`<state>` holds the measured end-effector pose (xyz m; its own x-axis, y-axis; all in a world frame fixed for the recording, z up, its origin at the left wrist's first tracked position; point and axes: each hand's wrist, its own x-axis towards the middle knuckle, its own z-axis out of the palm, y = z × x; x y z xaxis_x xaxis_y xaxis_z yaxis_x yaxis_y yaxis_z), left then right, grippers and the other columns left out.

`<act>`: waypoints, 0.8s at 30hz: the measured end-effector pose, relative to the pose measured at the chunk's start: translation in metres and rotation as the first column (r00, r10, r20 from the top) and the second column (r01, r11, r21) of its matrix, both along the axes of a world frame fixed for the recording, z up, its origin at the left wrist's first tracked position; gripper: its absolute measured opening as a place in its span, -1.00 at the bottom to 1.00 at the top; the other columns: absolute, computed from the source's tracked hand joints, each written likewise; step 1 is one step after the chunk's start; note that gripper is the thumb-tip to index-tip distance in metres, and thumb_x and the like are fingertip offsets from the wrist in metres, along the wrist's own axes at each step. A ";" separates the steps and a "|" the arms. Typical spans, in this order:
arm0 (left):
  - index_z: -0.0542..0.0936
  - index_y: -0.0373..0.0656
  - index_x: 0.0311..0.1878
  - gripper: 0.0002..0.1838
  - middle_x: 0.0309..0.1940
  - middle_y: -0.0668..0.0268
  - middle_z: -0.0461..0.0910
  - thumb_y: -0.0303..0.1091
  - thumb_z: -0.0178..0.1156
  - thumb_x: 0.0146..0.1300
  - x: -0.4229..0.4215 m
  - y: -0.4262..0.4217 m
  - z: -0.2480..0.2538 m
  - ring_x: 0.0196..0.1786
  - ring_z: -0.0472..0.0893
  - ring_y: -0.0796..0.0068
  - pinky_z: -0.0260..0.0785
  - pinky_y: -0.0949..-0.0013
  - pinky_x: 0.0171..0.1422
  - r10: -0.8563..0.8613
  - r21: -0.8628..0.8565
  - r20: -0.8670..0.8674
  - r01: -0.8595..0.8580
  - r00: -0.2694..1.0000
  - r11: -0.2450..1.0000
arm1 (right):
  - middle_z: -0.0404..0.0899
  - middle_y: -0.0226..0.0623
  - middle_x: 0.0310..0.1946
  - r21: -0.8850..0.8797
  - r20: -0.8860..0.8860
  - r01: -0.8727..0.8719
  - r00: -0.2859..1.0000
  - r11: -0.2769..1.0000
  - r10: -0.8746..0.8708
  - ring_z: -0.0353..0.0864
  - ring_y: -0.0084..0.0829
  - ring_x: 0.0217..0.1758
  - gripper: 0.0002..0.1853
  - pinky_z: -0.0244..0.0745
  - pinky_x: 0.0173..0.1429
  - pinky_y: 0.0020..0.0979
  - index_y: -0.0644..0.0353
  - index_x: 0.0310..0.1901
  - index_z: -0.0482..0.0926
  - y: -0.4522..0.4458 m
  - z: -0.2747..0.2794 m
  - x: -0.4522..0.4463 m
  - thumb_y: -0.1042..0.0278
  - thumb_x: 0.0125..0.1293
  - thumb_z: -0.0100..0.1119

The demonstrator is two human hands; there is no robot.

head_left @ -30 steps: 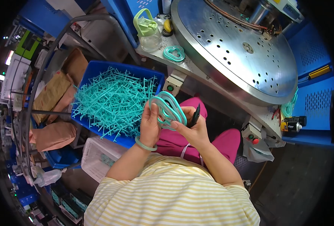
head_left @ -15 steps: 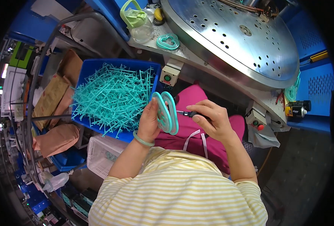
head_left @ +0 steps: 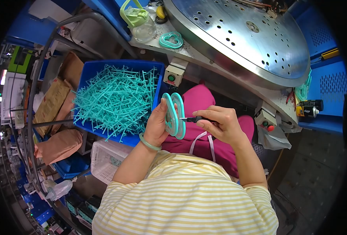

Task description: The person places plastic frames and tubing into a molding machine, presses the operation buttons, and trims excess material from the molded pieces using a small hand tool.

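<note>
- Left hand [head_left: 155, 124], fingers curled, grips teal rings [head_left: 181, 125] above the lap [head_left: 199, 98], off the right edge of the blue bin [head_left: 161, 78].
- Right hand [head_left: 224, 123], now off the rings, closes around a black-handled blade [head_left: 196, 119] turned toward them; the left supports them alone.

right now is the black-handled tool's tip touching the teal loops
Cannot tell. In the head view, the black-handled tool's tip overlaps the teal loops, but contact or a slight gap there is too small to make out.
</note>
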<state>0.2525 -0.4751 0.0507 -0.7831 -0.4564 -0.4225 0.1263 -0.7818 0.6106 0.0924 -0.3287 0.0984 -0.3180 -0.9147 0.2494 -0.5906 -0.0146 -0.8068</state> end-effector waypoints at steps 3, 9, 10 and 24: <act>0.54 -0.13 -0.11 -0.56 -0.33 0.43 0.61 0.10 0.07 0.30 0.002 -0.002 -0.005 -0.29 0.59 0.66 0.45 0.55 -0.21 -0.017 0.002 -0.025 0.017 1.000 1.000 | 0.55 -0.31 -0.59 0.059 0.015 -0.038 0.999 0.998 0.037 0.54 -0.40 -0.60 -0.78 0.36 -0.53 -0.45 0.13 -0.25 0.69 0.001 0.002 -0.004 0.22 0.11 0.35; 0.55 -0.08 -0.18 -0.60 -0.41 0.47 0.59 0.09 0.03 0.33 0.006 -0.002 -0.006 -0.37 0.56 0.70 0.44 0.58 -0.28 -0.155 -0.050 -0.036 0.153 0.987 0.987 | 0.62 -0.26 -0.52 0.134 0.210 0.198 0.952 0.971 -0.223 0.57 -0.50 -0.51 -0.81 0.41 -0.39 -0.53 0.24 -0.22 0.67 -0.004 -0.033 -0.017 0.32 0.19 0.28; 0.55 -0.08 -0.19 -0.60 -0.42 0.48 0.58 0.09 0.03 0.34 0.004 -0.003 -0.003 -0.38 0.54 0.72 0.42 0.59 -0.29 -0.124 -0.066 -0.024 0.122 0.992 0.990 | 0.61 -0.32 -0.54 0.124 0.361 0.176 0.909 0.977 -0.209 0.54 -0.57 -0.49 -0.80 0.40 -0.38 -0.54 0.27 -0.23 0.66 -0.005 -0.032 -0.010 0.32 0.20 0.28; 0.50 -0.22 -0.01 -0.46 -0.39 0.43 0.59 0.13 0.05 0.31 -0.001 -0.017 0.016 -0.32 0.53 0.70 0.41 0.58 -0.22 -0.196 -0.606 0.069 0.197 0.978 0.771 | 0.45 -0.56 -0.55 0.145 0.919 -0.241 0.393 0.960 -0.040 0.34 -0.73 -0.49 -0.72 0.24 -0.39 -0.63 0.25 -0.30 0.60 -0.016 -0.028 0.032 0.15 0.25 0.27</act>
